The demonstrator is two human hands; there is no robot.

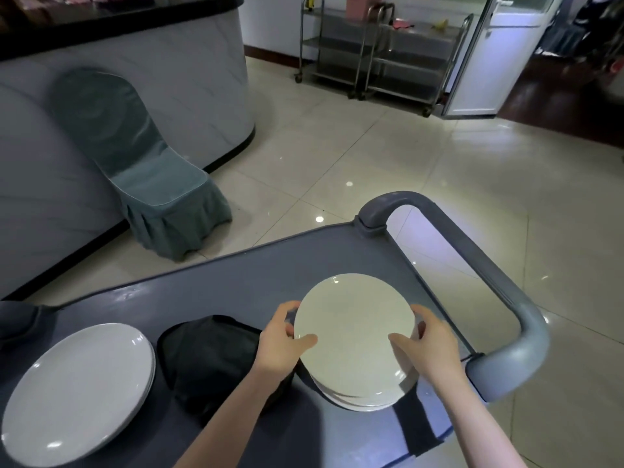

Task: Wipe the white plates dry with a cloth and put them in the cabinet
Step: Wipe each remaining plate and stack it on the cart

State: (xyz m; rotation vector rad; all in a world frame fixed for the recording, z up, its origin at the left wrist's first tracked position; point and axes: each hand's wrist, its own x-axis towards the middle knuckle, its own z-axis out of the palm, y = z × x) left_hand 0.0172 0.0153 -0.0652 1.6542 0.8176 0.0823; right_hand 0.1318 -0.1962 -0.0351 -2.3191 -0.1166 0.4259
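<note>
Both hands are on the top plate (354,332) of the stack (358,400) at the right end of the grey cart (236,285), close to its curved handle (499,282). The left hand (280,339) grips the plate's left edge and the right hand (429,346) its right edge, each with the thumb laid on the upper face and the fingers curled under the rim. I cannot tell whether it has cleared the plates beneath. A dark cloth (209,359) lies just left of the stack, and a second stack of white plates (77,390) sits beyond it.
</note>
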